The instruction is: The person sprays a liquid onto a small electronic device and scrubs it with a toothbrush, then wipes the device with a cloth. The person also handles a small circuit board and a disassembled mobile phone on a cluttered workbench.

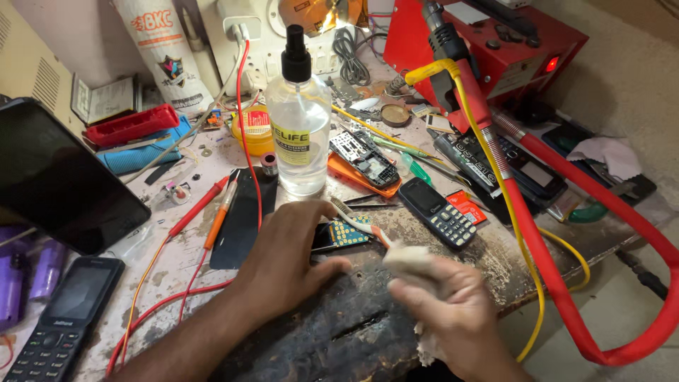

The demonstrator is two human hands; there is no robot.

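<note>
The small circuit board (341,234) with its blue and yellow keypad face lies on the dark, worn patch of the worktop (353,318), just in front of the clear spray bottle (298,117) that stands near the middle of the clutter. The left hand (286,258) lies over the board's left end, fingers curled down and thumb stretched along the near edge – pinning it flat rather than gripping around it; much of the board is hidden under this hand. The right hand (453,308) is closed around a crumpled pale cloth (410,262), which bulges out above the fingers, just right of the board. A toothbrush (357,219) with a white head and orange handle slants across the board toward that cloth; whether the right hand also holds its handle is hard to make out, since the cloth covers the end. The right hand looks slightly blurred.

Both forearms come in from the bottom edge, the left angled up from the lower left, the right cut off at the wrist.

Right of the bottle lie a dark keypad phone (437,212) and an orange phone shell (361,173). Left of the bottle – a black glass strip (244,216), a red probe lead (247,106), and farther out a large dark tablet (60,177) and another keypad phone (64,318). Far right of the bottle, a red hose (566,233) loops down off the worktop
</note>
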